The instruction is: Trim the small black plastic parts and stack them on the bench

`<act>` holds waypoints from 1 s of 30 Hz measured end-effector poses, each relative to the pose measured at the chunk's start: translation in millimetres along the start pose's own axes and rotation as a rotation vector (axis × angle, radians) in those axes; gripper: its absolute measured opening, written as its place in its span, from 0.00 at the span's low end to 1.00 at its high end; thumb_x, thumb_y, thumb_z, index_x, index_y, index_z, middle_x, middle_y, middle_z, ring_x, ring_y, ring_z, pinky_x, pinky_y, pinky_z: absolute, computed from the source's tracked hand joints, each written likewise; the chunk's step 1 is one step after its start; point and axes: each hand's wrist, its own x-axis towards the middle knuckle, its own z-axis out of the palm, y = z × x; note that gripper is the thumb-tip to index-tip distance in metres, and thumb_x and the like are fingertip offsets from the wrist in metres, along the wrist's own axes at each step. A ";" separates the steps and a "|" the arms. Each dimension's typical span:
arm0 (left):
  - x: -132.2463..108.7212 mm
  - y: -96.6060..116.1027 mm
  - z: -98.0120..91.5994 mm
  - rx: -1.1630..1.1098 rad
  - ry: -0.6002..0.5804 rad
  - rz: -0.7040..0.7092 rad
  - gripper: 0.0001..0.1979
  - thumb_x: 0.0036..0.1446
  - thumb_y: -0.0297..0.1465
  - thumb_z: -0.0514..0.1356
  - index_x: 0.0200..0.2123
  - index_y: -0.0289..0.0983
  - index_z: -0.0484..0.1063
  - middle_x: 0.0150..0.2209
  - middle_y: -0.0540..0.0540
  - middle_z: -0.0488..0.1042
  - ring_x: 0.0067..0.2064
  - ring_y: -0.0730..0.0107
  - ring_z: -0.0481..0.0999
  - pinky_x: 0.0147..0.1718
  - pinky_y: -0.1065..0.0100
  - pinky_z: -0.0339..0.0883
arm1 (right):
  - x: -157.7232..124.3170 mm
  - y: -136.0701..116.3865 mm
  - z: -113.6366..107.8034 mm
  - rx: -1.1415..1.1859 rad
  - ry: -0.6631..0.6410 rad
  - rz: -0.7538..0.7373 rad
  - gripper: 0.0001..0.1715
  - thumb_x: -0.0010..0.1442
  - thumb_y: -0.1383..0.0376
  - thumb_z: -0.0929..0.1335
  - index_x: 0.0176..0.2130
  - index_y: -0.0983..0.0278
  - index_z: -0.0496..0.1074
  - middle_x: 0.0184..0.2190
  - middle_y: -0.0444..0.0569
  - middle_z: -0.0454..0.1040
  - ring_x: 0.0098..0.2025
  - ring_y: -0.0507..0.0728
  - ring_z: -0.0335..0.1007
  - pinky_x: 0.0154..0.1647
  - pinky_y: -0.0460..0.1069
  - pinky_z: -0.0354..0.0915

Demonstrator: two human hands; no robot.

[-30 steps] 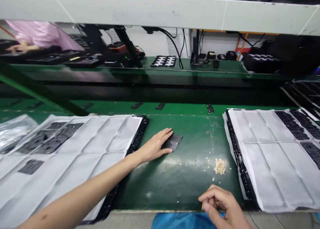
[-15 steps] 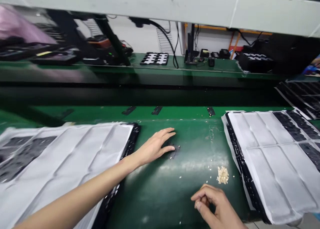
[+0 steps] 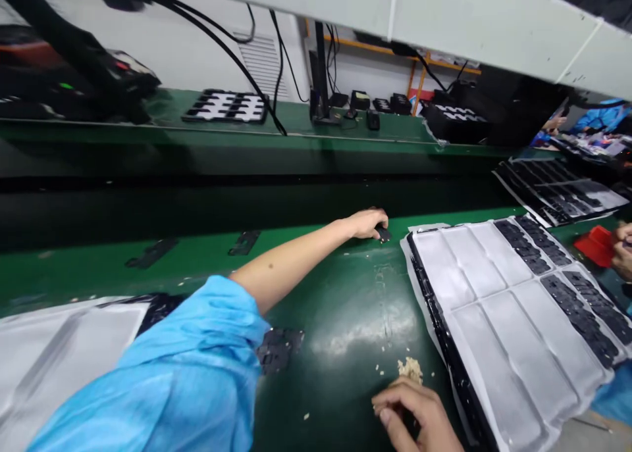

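My left hand (image 3: pixel 368 223) reaches far forward, its fingers closed on a small black part (image 3: pixel 383 233) at the back strip of the green table. My right hand (image 3: pixel 417 406) is curled near the front, thumb and fingers close together beside a small heap of pale bits (image 3: pixel 410 370); whatever it may hold is too small to make out. Another black part (image 3: pixel 280 349) lies on the table by my blue left sleeve. Two more black parts, one (image 3: pixel 153 253) at the left and one (image 3: pixel 245 243) nearer the middle, lie along the back strip.
A white-lined tray (image 3: pixel 474 307) with black parts stands at the right, another white tray (image 3: pixel 44 360) at the left. Behind is a green shelf (image 3: pixel 296 124) with cables and a small tray. A person's hand (image 3: pixel 623 251) is at the right edge near a red object (image 3: pixel 595 246).
My left hand has moved forward and right, from the part mid-table to the one on the back strip, and closed on it. The view has shifted right.
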 end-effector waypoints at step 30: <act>-196.8 261.1 135.8 -0.673 0.595 -0.345 0.13 0.71 0.29 0.54 0.55 0.34 0.68 0.75 0.28 0.56 0.78 0.50 0.48 0.73 0.46 0.56 | -9.5 61.0 -6.6 -0.020 0.437 -0.089 0.38 0.76 0.52 0.61 0.75 0.65 0.52 0.75 0.65 0.54 0.76 0.74 0.51 0.73 0.75 0.51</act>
